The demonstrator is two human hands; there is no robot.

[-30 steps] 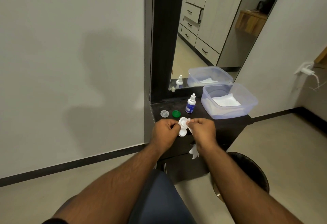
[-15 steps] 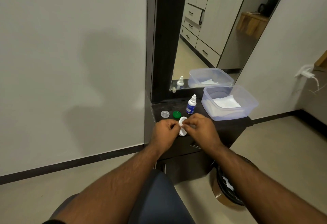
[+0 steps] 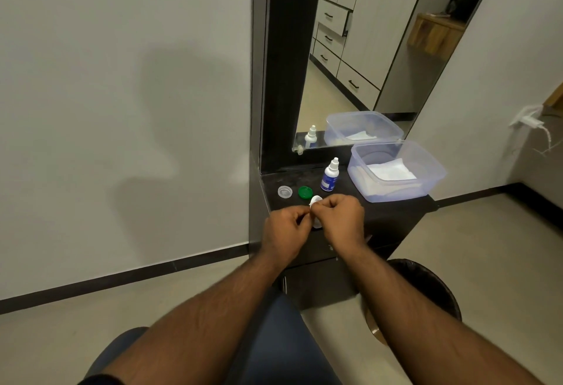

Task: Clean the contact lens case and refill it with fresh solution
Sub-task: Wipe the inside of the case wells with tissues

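A white contact lens case (image 3: 316, 200) is held upright between my two hands, above the front edge of the dark counter (image 3: 380, 211). My left hand (image 3: 285, 229) pinches its left side. My right hand (image 3: 342, 217) pinches its upper well from the right, fingers curled over it. Most of the case is hidden by my fingers. A green cap (image 3: 305, 192) and a clear cap (image 3: 285, 192) lie on the counter just behind my hands. The white solution bottle (image 3: 329, 176) with a blue label stands upright, capped, behind the green cap.
A clear plastic box (image 3: 426, 183) holding white tissues sits at the counter's right end. A mirror (image 3: 350, 49) stands behind the counter. A black-lined waste bin (image 3: 429, 287) is on the floor to the right, below my right forearm.
The white tissue that hung from my right hand a second ago is gone from it. My right hand has closed in on the top of the case; my left hand keeps its hold.
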